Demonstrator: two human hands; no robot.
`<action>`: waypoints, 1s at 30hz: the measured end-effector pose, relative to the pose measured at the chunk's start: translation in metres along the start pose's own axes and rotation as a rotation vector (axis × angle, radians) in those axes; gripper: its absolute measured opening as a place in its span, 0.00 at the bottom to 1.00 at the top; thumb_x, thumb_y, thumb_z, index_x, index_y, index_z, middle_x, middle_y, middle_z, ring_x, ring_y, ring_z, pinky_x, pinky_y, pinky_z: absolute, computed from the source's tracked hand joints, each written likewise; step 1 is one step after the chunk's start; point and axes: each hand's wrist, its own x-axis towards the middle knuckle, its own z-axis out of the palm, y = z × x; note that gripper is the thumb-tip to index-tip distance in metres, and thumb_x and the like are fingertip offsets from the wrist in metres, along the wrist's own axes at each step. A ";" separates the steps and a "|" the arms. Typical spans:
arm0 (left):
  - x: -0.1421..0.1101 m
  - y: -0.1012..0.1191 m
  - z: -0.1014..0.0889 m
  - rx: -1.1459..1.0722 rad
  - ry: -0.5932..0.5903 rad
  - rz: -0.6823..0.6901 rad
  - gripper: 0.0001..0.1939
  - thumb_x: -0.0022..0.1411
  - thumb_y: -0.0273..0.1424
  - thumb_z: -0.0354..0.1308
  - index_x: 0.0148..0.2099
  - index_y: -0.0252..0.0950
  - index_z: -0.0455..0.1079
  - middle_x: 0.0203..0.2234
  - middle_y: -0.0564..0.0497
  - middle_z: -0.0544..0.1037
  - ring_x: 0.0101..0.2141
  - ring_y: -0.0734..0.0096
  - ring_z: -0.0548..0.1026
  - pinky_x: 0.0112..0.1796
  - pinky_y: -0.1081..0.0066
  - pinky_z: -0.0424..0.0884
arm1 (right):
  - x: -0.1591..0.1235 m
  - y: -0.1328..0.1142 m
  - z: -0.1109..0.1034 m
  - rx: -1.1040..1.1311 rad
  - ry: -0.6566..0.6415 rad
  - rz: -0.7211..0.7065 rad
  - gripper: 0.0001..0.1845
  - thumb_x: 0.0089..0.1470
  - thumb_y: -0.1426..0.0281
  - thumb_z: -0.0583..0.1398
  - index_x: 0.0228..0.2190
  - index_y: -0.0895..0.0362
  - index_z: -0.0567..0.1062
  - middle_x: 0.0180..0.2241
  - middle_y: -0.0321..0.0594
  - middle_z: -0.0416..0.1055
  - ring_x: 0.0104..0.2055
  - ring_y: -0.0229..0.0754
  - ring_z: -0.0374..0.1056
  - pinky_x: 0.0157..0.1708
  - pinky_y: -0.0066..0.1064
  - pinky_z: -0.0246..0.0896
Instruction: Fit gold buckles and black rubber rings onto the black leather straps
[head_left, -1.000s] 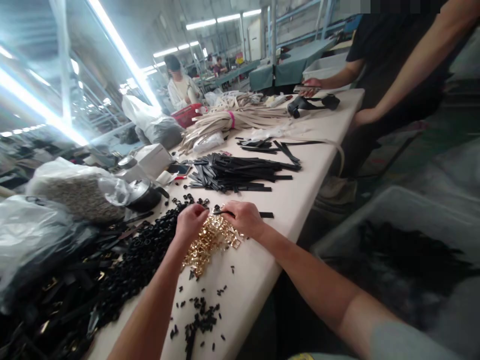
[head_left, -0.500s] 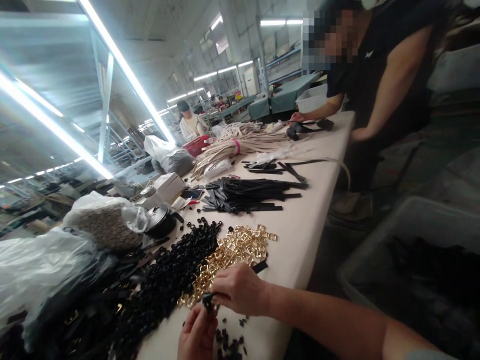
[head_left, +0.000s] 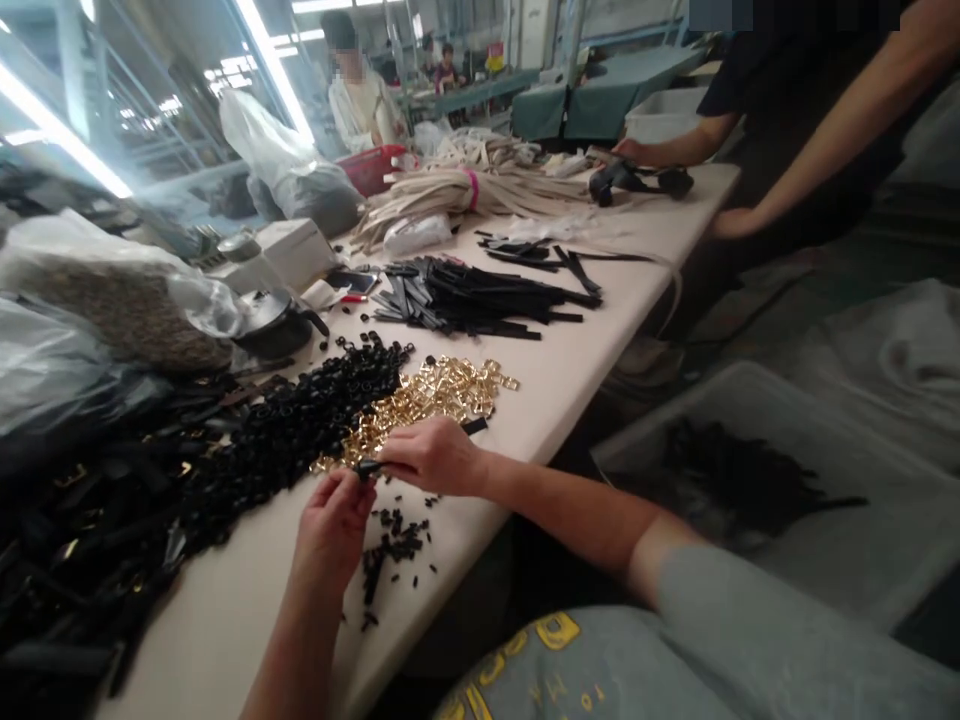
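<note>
Both my hands meet over the near part of the pale table, pinching one black strap (head_left: 367,467) between them. My left hand (head_left: 336,510) is closed on its near end, fingertips together. My right hand (head_left: 435,457) grips it from the other side, and a flat black strap end (head_left: 475,426) sticks out beyond the knuckles. Whether a buckle sits on the strap is hidden by the fingers. Just past my hands lies a heap of gold buckles (head_left: 450,388), with a larger pile of small black loops (head_left: 337,400) to its left. Small black pieces (head_left: 397,540) are scattered below my right hand.
A stack of black straps (head_left: 480,295) and bundled beige straps (head_left: 427,195) lie farther up the table (head_left: 570,370). A lidded pot (head_left: 270,322) and plastic bags (head_left: 112,290) line the left. A co-worker's hand (head_left: 630,150) holds black material. A translucent bin (head_left: 795,560) stands at right.
The view has tilted down and shifted, so the table sits higher and my shirt shows. My hands keep their pinch on the black strap, close together.
</note>
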 end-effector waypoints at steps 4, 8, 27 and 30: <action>-0.001 0.003 -0.002 -0.004 -0.038 -0.033 0.25 0.31 0.34 0.79 0.32 0.36 0.72 0.26 0.56 0.77 0.25 0.80 0.75 0.27 0.83 0.73 | 0.001 0.006 -0.002 0.126 -0.086 -0.010 0.15 0.65 0.62 0.53 0.35 0.56 0.75 0.31 0.35 0.73 0.34 0.32 0.67 0.31 0.25 0.52; -0.003 0.005 -0.006 -0.022 -0.148 -0.104 0.25 0.32 0.35 0.79 0.35 0.37 0.74 0.24 0.56 0.74 0.22 0.82 0.71 0.23 0.85 0.71 | 0.002 0.009 -0.006 0.248 -0.146 -0.052 0.14 0.65 0.61 0.53 0.38 0.56 0.75 0.34 0.35 0.74 0.35 0.31 0.67 0.34 0.24 0.54; -0.002 0.005 -0.005 -0.054 -0.186 -0.134 0.24 0.33 0.36 0.79 0.31 0.35 0.72 0.19 0.59 0.66 0.18 0.87 0.62 0.17 0.88 0.61 | -0.001 -0.001 -0.002 0.038 -0.097 -0.082 0.21 0.68 0.57 0.47 0.38 0.54 0.75 0.32 0.35 0.72 0.36 0.31 0.66 0.32 0.27 0.50; 0.002 0.005 -0.007 0.069 -0.089 -0.052 0.23 0.33 0.34 0.78 0.31 0.35 0.72 0.21 0.56 0.72 0.20 0.82 0.69 0.20 0.85 0.66 | -0.002 0.001 0.003 -0.052 -0.070 -0.085 0.22 0.68 0.59 0.45 0.33 0.55 0.73 0.28 0.34 0.68 0.32 0.31 0.63 0.30 0.28 0.47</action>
